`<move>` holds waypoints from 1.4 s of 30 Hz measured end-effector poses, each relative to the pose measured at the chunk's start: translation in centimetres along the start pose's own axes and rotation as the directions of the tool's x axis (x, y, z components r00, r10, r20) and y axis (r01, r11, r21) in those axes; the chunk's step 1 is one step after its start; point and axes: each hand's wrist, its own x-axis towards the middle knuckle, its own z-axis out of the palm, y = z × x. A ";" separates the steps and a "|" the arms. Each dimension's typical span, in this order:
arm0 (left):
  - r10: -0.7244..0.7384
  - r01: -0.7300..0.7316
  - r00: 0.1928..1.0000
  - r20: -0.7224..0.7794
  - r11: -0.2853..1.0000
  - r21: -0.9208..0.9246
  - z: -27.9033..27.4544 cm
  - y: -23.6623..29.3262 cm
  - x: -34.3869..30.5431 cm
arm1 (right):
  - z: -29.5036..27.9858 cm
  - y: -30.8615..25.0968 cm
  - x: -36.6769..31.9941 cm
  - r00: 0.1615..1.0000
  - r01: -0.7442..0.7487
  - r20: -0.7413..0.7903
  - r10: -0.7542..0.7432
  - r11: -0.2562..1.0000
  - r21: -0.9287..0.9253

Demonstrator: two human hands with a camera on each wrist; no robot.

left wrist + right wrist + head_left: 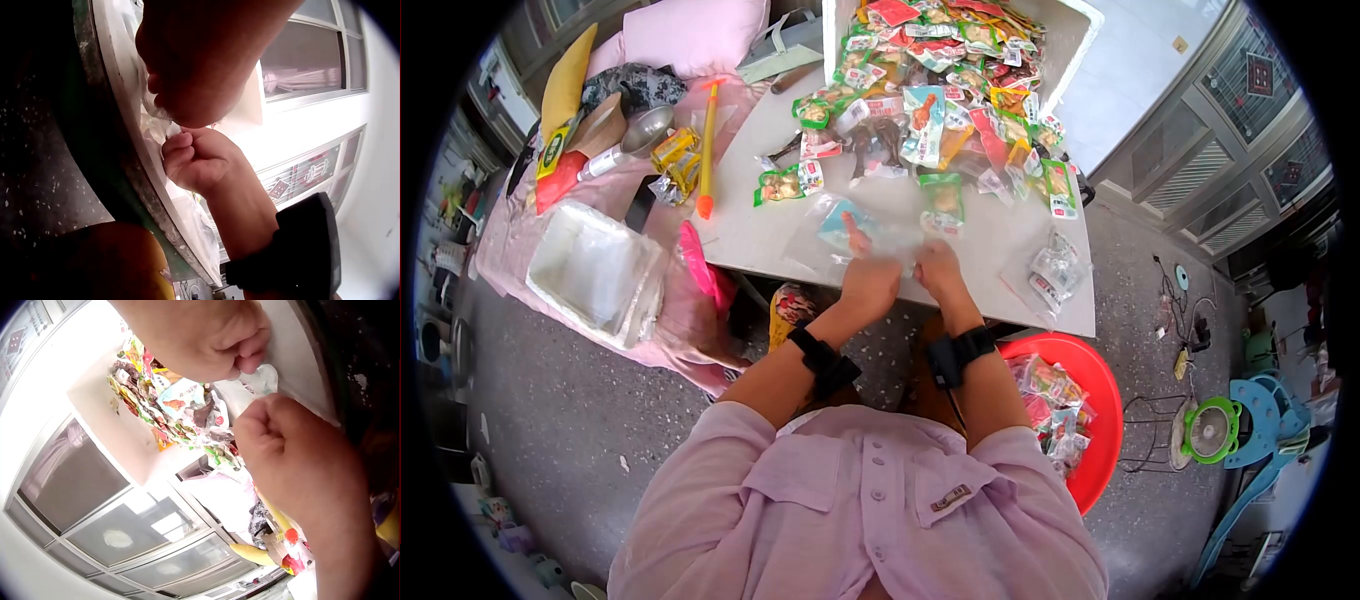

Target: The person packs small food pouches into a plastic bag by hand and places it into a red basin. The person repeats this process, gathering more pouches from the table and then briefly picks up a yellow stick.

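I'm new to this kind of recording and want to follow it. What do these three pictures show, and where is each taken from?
There is no machine: these are a person's own bare hands. The head picture looks down from a camera worn on the head; the other two come from cameras strapped to the wrists, so they look tilted.

Colourful packets fill an open white box and spread across the pale table. A red basin holding more packets stands beside it.

The left hand and right hand are close together, fingers curled, gripping clear plastic. Blur hides exactly how each hand grips it.
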 end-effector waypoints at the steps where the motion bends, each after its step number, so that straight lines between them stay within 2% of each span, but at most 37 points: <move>1: 0.005 -0.005 1.000 0.008 1.000 0.009 -0.1 -0.1 0.1 | 0.2 0.0 0.2 1.000 -0.021 -0.007 0.022 0.998 0.060; 5: -0.002 -0.001 0.999 0.050 0.999 0.045 -0.5 -0.5 0.6 | 0.8 -0.1 0.5 0.999 -0.045 0.028 0.041 0.981 0.187; 7: 0.018 -0.017 0.999 0.049 1.000 -0.021 -1.3 -0.4 0.9 | 1.2 0.1 0.4 0.996 -0.083 0.050 0.072 0.957 0.277; 10: 0.039 -0.033 0.996 0.078 0.996 -0.083 -1.8 -1.1 1.4 | 0.9 0.5 0.2 0.998 -0.038 -0.037 0.049 0.964 0.262; 11: 0.043 -0.034 0.995 0.093 0.995 -0.096 -1.8 -1.4 1.7 | 0.5 0.6 0.0 0.993 0.064 -0.105 -0.048 0.986 0.156; 13: 0.057 -0.056 0.996 0.066 0.998 -0.008 -1.8 -2.2 3.4 | -0.7 0.6 -0.7 0.944 0.245 -0.207 -0.256 0.967 -0.076; 14: 0.065 -0.067 0.997 0.052 0.997 0.036 -1.7 -2.6 4.5 | -1.4 0.8 -0.7 0.875 0.376 -0.210 -0.436 0.885 -0.274; 15: 0.016 -0.020 0.999 0.041 0.995 0.096 -1.2 -3.1 5.7 | -2.2 1.2 -0.6 0.779 0.475 -0.175 -0.602 0.749 -0.462; 16: 0.033 -0.033 0.999 0.016 0.999 0.009 -0.9 -3.5 7.1 | -2.7 1.6 -0.5 0.662 0.535 -0.104 -0.742 0.566 -0.627; 18: 0.061 -0.067 0.997 -0.037 0.984 -0.167 -0.2 -4.4 10.3 | -3.2 3.1 -0.2 0.630 0.554 -0.134 -0.765 0.563 -0.614; 19: -0.017 0.017 1.000 0.002 0.979 -0.202 0.2 -4.7 12.0 | -3.2 3.4 -0.3 0.615 0.561 -0.150 -0.774 0.563 -0.608; 21: -0.167 0.185 0.982 0.093 0.948 -0.260 1.4 -5.4 15.1 | -3.0 3.5 -0.5 0.644 0.541 -0.154 -0.749 0.589 -0.600; 24: -0.269 0.219 0.950 -0.159 0.936 -0.276 4.8 -7.1 18.1 | -2.9 2.8 -0.9 0.662 0.537 -0.144 -0.736 0.599 -0.595; 25: -0.284 0.242 0.952 -0.113 0.927 -0.288 5.2 -7.7 19.2 | -2.9 2.7 -1.0 0.666 0.537 -0.139 -0.733 0.600 -0.594; 26: -0.379 0.348 0.925 -0.037 0.879 -0.326 5.8 -8.1 20.1 | -2.8 2.8 -1.1 0.673 0.534 -0.135 -0.727 0.604 -0.591; 28: -0.546 0.552 0.827 0.130 0.747 -0.371 4.6 -7.1 21.2 | -2.9 2.8 -1.0 0.687 0.532 -0.138 -0.713 0.623 -0.574; 29: -0.574 0.619 0.782 0.244 0.670 -0.410 3.3 -6.3 21.4 | -2.9 2.7 -1.0 0.693 0.531 -0.139 -0.707 0.632 -0.564; 32: -0.574 0.607 0.793 0.207 0.710 -0.356 2.8 -5.3 22.1 | -2.9 2.7 -1.2 0.711 0.526 -0.150 -0.687 0.661 -0.536; 35: -0.558 0.529 0.823 0.106 0.685 -0.500 3.9 -5.9 22.9 | -2.9 2.4 -1.3 0.721 0.530 -0.144 -0.678 0.674 -0.515; 38: -0.602 0.571 0.791 0.110 0.660 -0.488 6.2 -7.2 23.9 | -2.9 2.4 -1.5 0.730 0.530 -0.145 -0.668 0.687 -0.498; 41: -0.634 0.573 0.758 0.153 0.535 -0.622 7.4 -8.3 24.1 | -3.0 2.2 -1.4 0.736 0.529 -0.136 -0.663 0.690 -0.494; 42: -0.602 0.537 0.775 0.195 0.464 -0.705 8.5 -9.2 24.3 | -3.0 2.2 -1.4 0.740 0.528 -0.131 -0.660 0.690 -0.495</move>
